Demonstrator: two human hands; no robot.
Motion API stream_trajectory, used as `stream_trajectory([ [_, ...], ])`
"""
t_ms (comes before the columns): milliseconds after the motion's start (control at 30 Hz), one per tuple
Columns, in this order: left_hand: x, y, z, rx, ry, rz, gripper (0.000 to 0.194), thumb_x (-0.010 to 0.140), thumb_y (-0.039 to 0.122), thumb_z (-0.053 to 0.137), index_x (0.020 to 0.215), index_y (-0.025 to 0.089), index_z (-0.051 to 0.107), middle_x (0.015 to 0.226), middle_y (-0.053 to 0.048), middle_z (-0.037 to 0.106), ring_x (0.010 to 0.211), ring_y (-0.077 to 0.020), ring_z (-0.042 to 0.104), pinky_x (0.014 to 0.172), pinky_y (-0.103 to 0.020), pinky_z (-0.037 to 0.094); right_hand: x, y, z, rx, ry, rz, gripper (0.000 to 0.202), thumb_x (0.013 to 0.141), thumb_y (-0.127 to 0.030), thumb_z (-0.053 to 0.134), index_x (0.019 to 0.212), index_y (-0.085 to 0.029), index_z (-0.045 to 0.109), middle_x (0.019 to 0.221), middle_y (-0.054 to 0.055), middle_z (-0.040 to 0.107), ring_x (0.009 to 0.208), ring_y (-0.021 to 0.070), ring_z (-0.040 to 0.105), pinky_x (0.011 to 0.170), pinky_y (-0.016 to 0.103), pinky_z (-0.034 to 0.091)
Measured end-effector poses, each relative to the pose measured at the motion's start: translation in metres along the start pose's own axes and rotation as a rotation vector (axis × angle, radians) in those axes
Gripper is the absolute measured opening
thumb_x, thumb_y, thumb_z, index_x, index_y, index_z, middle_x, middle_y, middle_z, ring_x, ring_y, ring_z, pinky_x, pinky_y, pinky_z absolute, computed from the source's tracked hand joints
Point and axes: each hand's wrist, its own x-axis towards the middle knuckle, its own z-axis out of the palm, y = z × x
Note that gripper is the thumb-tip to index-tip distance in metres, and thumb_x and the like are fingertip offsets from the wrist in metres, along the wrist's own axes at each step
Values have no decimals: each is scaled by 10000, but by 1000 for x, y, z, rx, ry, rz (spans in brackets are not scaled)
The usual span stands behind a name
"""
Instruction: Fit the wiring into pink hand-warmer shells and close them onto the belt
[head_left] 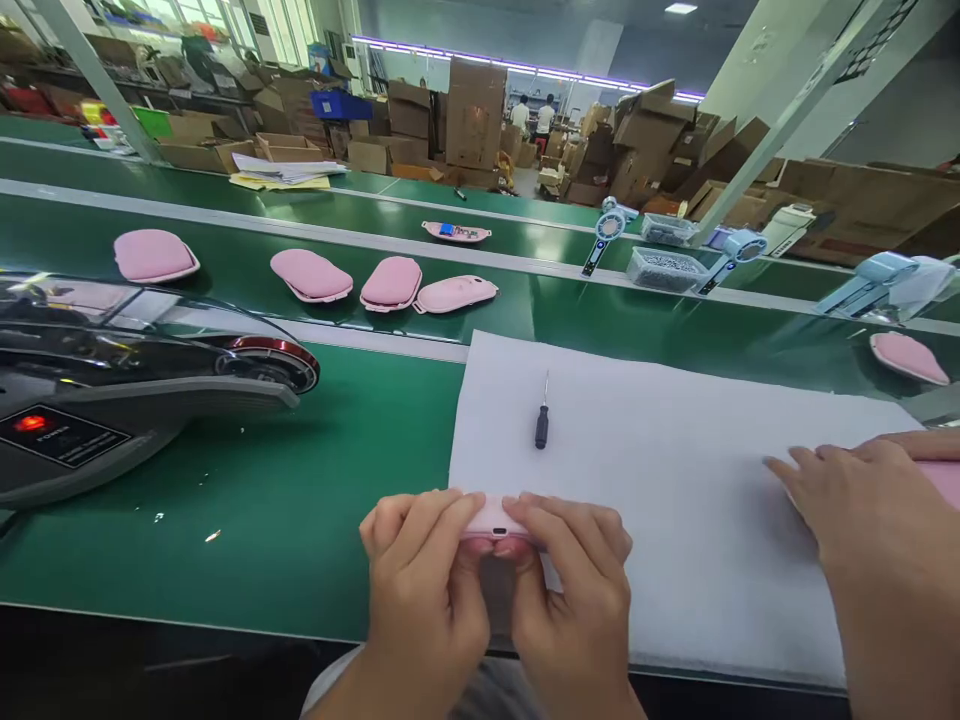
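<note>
Head view: left hand [429, 565] and right hand [574, 570] both closed on a small glossy pink plastic casing with a dark oval port [493, 519], fingers above, thumbs beneath, at the near edge of a white sheet [675, 480]. Beyond it on the sheet, a black-handled screwdriver [542, 427], shaft pointing away. Green bench surface [360, 430] to the left, bearing a dark machine with a lit red switch [150, 390]. Across the sheet's far side, a row of rounded pink padded pieces [311, 275] on green. Farther right, light-blue handheld devices [609, 228] near a clear plastic tray of small parts [666, 270]. Right edge: a co-worker's hands [862, 490] on a pink item, partly out of frame.
</note>
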Motion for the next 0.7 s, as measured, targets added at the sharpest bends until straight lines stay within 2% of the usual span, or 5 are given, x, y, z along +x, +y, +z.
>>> stream_trajectory([
  [167, 3, 0, -3, 46, -89, 46, 258, 856, 80, 460, 1093, 144, 539, 1003, -59, 572, 910, -199, 429, 786, -337, 312, 3, 7, -9, 29, -147, -57, 190, 922, -140, 483, 1089, -176, 567, 1021, 30, 596, 962, 161, 490, 861, 302, 347],
  [367, 0, -2, -4, 89, -111, 72, 296, 876, 161, 481, 1167, 113, 503, 1165, -124, 460, 1061, -254, 402, 897, -386, 281, 4, 8, -15, 50, -160, -45, 255, 941, -162, 446, 1188, -143, 507, 1129, 60, 542, 1062, 155, 460, 912, 271, 370],
  [467, -2, -1, -2, 99, -71, 59, 249, 869, 165, 493, 1113, 135, 532, 1123, -118, 491, 1031, -263, 420, 872, -405, 286, 1, 8, -13, 38, -166, -49, 255, 924, -144, 460, 1173, -142, 515, 1111, 65, 548, 1042, 168, 462, 893, 288, 378],
  [600, -1, 2, 5, 50, 13, 30, 204, 846, 96, 473, 1016, 173, 554, 946, -63, 571, 890, -212, 458, 775, -375, 301, -4, 7, -3, -10, -75, -63, 248, 861, -59, 460, 1067, -160, 553, 997, 55, 582, 930, 185, 496, 817, 340, 371],
  [700, 3, 4, 8, -3, 68, 9, 211, 817, 59, 491, 959, 194, 569, 916, -39, 605, 866, -192, 481, 777, -370, 310, -4, 2, 3, -38, 23, -20, 252, 841, -28, 422, 1003, -162, 560, 932, 49, 591, 882, 183, 510, 780, 355, 350],
])
